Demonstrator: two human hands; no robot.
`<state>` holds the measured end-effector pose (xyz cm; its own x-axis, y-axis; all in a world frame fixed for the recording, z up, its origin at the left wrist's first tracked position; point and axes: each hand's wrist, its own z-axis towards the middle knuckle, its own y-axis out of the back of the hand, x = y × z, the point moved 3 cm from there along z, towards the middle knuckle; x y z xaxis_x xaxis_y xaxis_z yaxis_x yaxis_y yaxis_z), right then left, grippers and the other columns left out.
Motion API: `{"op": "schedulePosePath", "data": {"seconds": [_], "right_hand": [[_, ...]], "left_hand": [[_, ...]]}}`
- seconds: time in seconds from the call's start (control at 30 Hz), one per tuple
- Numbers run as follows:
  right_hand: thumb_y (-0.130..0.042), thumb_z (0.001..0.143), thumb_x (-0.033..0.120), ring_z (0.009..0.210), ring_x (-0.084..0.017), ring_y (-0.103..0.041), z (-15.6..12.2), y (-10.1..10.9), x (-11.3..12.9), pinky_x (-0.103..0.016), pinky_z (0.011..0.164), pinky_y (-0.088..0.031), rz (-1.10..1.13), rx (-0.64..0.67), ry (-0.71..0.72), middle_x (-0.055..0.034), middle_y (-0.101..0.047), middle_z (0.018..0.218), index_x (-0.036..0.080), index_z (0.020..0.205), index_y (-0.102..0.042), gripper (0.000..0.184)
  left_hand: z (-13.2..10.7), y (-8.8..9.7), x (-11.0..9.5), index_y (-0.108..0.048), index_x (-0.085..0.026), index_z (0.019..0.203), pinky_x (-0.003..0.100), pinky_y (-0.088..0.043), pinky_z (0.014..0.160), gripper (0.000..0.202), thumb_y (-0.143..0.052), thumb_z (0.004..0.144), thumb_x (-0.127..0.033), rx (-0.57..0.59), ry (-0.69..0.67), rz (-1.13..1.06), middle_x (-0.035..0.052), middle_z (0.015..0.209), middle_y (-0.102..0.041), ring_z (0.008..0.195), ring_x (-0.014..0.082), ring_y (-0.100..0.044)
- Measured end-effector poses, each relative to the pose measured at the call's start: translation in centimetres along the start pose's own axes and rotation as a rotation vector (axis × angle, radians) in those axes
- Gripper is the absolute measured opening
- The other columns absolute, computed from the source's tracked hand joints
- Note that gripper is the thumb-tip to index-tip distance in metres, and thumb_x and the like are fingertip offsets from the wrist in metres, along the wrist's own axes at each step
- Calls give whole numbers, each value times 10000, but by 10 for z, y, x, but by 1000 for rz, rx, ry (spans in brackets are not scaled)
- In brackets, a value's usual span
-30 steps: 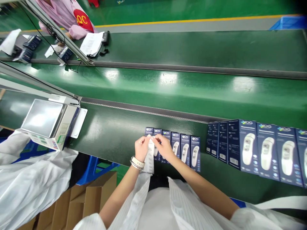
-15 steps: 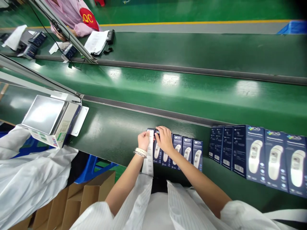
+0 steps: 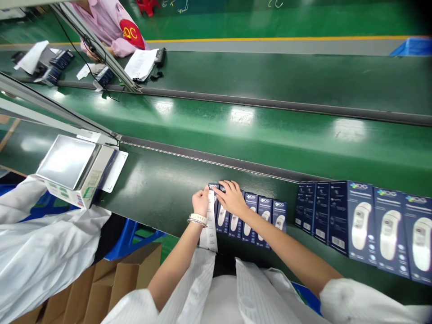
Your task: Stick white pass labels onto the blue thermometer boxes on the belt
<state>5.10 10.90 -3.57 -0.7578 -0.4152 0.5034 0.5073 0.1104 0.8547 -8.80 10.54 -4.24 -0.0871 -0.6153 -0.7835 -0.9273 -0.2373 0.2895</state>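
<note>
A white strip of labels (image 3: 210, 225) hangs from my left hand (image 3: 200, 201), whose fingers are closed on its top end. The strip runs down toward my lap and covers part of the leftmost box. My right hand (image 3: 232, 198) reaches over a row of small dark-blue thermometer boxes (image 3: 265, 220), its fingers spread and the tips close to the strip's upper end. Whether those tips touch the strip or a box top, I cannot make out. The boxes stand side by side at the bench's near edge, each printed with a white thermometer.
Larger-looking thermometer boxes (image 3: 361, 220) stand in a row at the right. Left, a scale (image 3: 72, 162) sits on the bench (image 3: 158, 180) beside a co-worker's white sleeve (image 3: 20, 198). Cardboard boxes (image 3: 124, 279) lie below. Across, a person in pink (image 3: 104, 27) works near papers (image 3: 141, 63).
My right hand's fingertips have shifted left, from the box tops toward the label strip. My left hand stays at the strip's top. The whole view has shifted slightly.
</note>
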Motion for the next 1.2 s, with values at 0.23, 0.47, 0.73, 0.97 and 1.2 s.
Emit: {"op": "schedulePosePath", "data": {"seconds": [0.23, 0.47, 0.73, 0.97, 1.2], "right_hand": [[-467, 833, 448, 1073, -275, -373, 31, 4, -16, -462, 940, -249, 179, -28, -65, -119, -554, 976, 192, 882, -664, 327], [-396, 881, 314, 910, -166, -507, 0, 23, 22, -303, 788, -425, 519, -157, -266, -66, -575, 951, 178, 1067, -506, 255], [-406, 857, 289, 693, -132, -546, -22, 28, 23, -261, 643, -455, 743, -215, -393, -18, -566, 763, 189, 939, -482, 150], [-434, 847, 377, 596, -110, -508, -29, 29, 19, -221, 561, -425, 705, -150, -397, 31, -505, 638, 196, 773, -483, 202], [-393, 872, 378, 672, -155, -492, -32, 16, 3, -280, 641, -400, 411, -196, -481, -10, -529, 671, 196, 694, -496, 275]], "left_hand": [[-12, 14, -7, -286, -174, 471, 191, -233, 417, 481, -555, 736, -472, 18, -115, -62, -82, 439, -265, 421, 47, -249], [-36, 10, -26, -496, -150, 589, 188, -317, 485, 347, -525, 777, -440, 223, -252, -86, -46, 529, -419, 500, 72, -370], [-53, -2, -32, -554, -171, 975, 229, -427, 673, 294, -594, 746, -352, 344, -344, -100, 37, 829, -607, 719, 132, -551], [-49, -8, -30, -474, -152, 525, 193, -310, 482, 332, -584, 744, -376, 302, -331, -39, -51, 482, -419, 483, 75, -374], [-46, -26, -14, -596, -138, 691, 208, -407, 605, 222, -577, 759, -349, 302, -235, -39, -19, 650, -579, 609, 96, -508]]}}
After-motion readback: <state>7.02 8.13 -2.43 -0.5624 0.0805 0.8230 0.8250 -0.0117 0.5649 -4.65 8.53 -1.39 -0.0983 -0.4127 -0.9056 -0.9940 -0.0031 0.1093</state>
